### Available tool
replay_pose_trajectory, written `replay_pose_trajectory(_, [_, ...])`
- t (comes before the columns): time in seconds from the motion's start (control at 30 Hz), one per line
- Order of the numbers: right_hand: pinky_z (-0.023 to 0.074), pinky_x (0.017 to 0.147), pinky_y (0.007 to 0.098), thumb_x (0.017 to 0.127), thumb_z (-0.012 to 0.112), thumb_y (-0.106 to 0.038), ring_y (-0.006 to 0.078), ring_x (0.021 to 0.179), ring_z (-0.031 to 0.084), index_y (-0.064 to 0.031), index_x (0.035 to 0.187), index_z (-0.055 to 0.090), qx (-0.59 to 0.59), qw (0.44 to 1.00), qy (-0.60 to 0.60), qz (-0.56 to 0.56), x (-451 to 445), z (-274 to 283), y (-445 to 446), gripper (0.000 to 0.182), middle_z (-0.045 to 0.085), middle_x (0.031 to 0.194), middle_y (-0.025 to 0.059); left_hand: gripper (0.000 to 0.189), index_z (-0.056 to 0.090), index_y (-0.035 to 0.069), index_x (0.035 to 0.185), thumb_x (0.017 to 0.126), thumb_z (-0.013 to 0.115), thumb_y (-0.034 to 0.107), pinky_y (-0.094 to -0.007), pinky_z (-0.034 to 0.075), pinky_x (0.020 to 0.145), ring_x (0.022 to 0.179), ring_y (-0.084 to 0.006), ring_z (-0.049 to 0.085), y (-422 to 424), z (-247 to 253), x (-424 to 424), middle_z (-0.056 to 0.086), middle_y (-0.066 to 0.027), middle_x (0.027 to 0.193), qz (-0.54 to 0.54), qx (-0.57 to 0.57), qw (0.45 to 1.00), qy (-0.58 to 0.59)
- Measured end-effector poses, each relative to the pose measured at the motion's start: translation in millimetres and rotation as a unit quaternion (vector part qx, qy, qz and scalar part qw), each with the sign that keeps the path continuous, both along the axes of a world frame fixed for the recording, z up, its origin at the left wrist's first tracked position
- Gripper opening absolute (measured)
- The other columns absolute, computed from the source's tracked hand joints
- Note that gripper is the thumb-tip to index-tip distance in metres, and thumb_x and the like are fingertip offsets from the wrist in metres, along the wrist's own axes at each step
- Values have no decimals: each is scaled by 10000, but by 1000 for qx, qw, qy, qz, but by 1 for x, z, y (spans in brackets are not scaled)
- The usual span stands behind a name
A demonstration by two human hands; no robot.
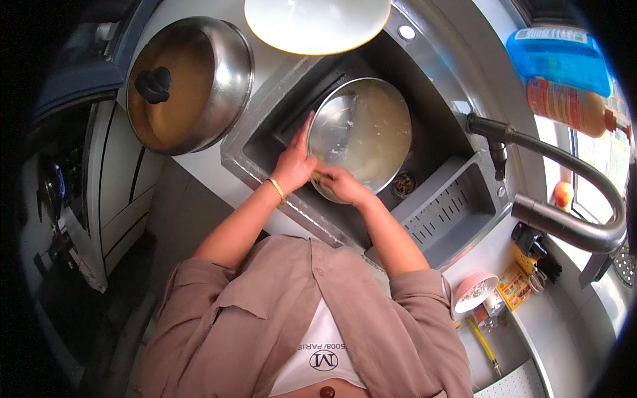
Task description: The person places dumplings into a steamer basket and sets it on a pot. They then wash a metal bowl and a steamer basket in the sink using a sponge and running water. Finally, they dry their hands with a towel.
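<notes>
A round stainless-steel basin [378,134] stands tilted inside the dark sink [264,144], cloudy liquid and pale bits on its inner surface. My left hand [296,161], with a gold bangle at the wrist, lies along the basin's near-left rim, its fingers stretched out. Close beside it, my right hand [341,184] is curled around a small yellowish thing [318,175] at the rim; blur hides what it is. The drain strainer [403,183] holds brownish scraps, right of the basin.
A domed steel lid [189,84] with a black knob is at upper left, a white bowl [318,22] at the top. A grey slotted tray [438,214] spans the sink's right side near the faucet [572,154]. Bottles [562,64] and a pink bowl [476,292] stand farther right.
</notes>
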State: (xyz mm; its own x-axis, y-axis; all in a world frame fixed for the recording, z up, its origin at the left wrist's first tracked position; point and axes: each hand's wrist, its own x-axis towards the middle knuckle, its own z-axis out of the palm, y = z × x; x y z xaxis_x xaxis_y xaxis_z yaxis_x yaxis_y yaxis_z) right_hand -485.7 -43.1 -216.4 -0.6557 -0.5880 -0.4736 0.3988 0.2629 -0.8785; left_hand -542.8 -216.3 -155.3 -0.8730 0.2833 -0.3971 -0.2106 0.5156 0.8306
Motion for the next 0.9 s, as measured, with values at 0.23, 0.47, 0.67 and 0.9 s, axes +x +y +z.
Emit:
replay_pose_trajectory(0.23, [367,1025,384,850,443,-55,355,1229,456,-27,1329,444,414,891,-27,188,34,-6,13,480,443,1357,209,843,129,258,1478,735,458,34,-410,430,934,1254,-373,402,4,11,-2,325,-147,1453,-35,-33,999,12])
replay_pose_trajectory(0.47, [350,1036,412,837,428,-31,380,1222,448,43,1325,395,110,987,73,-92,32,22,-28,494,385,1365,277,843,131,305,1471,739,459,45,-436,456,886,1202,-399,440,6,10,1,338,-163,1434,-58,-40,996,58])
replay_pose_trajectory(0.67, [349,1038,398,846,448,-77,365,1216,458,47,1308,410,400,910,-21,106,40,-29,13,479,436,1324,274,845,139,339,1461,740,464,44,-457,479,846,1109,-453,485,10,9,10,324,-229,1412,-78,-38,990,108])
replay_pose_trajectory(0.9, [303,1062,351,945,412,-159,300,1274,408,-8,1371,377,106,987,-105,-54,28,38,-17,453,422,1376,203,797,183,226,1470,746,453,28,-406,402,975,1259,-366,397,9,17,8,347,-151,1433,-60,-59,995,47])
